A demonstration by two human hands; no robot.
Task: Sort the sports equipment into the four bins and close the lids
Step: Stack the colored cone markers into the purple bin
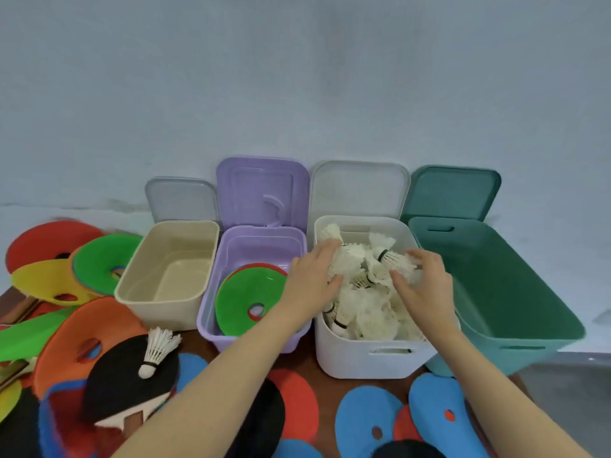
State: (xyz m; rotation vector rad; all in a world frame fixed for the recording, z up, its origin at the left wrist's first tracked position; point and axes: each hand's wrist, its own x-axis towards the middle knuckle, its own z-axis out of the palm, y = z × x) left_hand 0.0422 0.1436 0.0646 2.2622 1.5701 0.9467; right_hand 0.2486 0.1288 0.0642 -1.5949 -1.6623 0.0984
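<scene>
Four open bins stand in a row with lids raised: beige (pixel 132 285), purple (pixel 208 312), white (pixel 350 358) and green (pixel 529 328). The white bin is heaped with white shuttlecocks (pixel 367 312). Both hands are over it. My left hand (pixel 310 279) curls round shuttlecocks at the heap's left. My right hand (pixel 423 279) curls round shuttlecocks at its right. A green disc cone (pixel 244 292) lies in the purple bin on other discs. One loose shuttlecock (pixel 155 352) rests on a black paddle (pixel 125 385) at the front left.
Red, yellow, green and orange disc cones (pixel 96 262) are piled left of the beige bin. Blue discs (pixel 367 421) and red ones lie on the brown table in front of the bins. The beige and green bins hold nothing visible. A wall stands right behind the lids.
</scene>
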